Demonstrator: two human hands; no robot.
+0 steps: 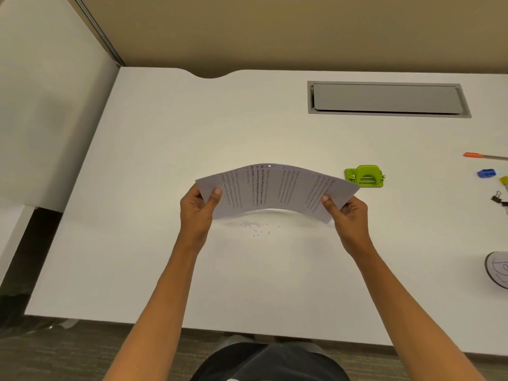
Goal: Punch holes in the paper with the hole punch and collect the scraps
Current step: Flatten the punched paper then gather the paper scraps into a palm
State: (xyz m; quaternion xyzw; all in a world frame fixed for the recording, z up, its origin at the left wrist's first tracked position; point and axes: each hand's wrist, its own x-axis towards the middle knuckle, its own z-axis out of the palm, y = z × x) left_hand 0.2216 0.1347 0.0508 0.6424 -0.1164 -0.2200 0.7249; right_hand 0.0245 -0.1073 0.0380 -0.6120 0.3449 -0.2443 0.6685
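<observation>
Above the desk (165, 270) in the head view, left hand (196, 213) and right hand (349, 215) pinch the bowed paper's (275, 188) ends, punching apparently done, hole punch (365, 176) set aside, scraps (254, 228) below still uncollected

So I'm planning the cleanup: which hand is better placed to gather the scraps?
Left, probably. The scraps lie nearer the left hand than the right hand; both grip the paper.
</observation>
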